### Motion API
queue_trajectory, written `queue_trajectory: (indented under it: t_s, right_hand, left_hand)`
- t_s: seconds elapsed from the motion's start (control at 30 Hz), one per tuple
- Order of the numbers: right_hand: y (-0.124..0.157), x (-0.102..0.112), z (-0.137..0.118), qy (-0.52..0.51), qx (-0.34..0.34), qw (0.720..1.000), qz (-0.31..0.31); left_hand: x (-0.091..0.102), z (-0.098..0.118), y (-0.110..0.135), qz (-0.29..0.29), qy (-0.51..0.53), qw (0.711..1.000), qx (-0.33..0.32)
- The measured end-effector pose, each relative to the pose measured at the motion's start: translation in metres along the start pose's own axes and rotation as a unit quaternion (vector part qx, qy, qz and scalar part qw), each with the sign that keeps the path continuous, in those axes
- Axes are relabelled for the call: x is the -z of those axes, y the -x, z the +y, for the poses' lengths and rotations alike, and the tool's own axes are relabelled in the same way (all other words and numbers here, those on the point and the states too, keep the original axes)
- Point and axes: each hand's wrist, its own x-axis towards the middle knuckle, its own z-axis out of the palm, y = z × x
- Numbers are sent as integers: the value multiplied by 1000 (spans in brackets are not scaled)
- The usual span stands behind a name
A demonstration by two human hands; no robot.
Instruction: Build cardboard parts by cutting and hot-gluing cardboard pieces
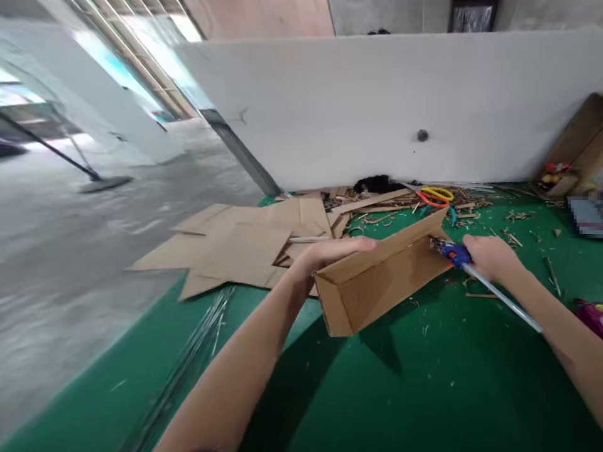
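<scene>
A long folded cardboard piece [377,282], shaped like an open trough, is held up over the green floor [424,389]. My left hand [330,252] lies along its upper left edge, fingers closed over the rim. My right hand [490,257] grips a blue glue gun [452,252] with a clear glue stick [504,298] poking out behind. The gun's nozzle touches the right end of the cardboard.
Flat cardboard sheets [235,245] lie at the left on the floor's edge. Cardboard scraps, orange scissors [431,199] and yellow scissors [440,191] lie by the white wall [377,107]. A cardboard box [575,150] stands at the right. Grey concrete floor [70,251] is to the left.
</scene>
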Motion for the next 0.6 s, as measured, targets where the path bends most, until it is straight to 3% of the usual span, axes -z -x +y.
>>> queue_trajectory:
  t_s: [0.13, 0.3, 0.4, 0.6]
  right_hand:
    - [2, 1, 2, -26, 5, 1000, 1]
    - [4, 13, -19, -34, 43, 998, -9]
    - [4, 17, -29, -25, 39, 999, -8]
    - [0, 11, -9, -14, -22, 999, -31]
  left_hand:
    - [-3, 5, 0, 10, -18, 1000, -3]
    - [-5, 10, -2, 12, -81, 997, 3]
    - [-3, 11, -1, 43, -99, 994, -2]
    - [-2, 11, 6, 81, -109, 991, 19]
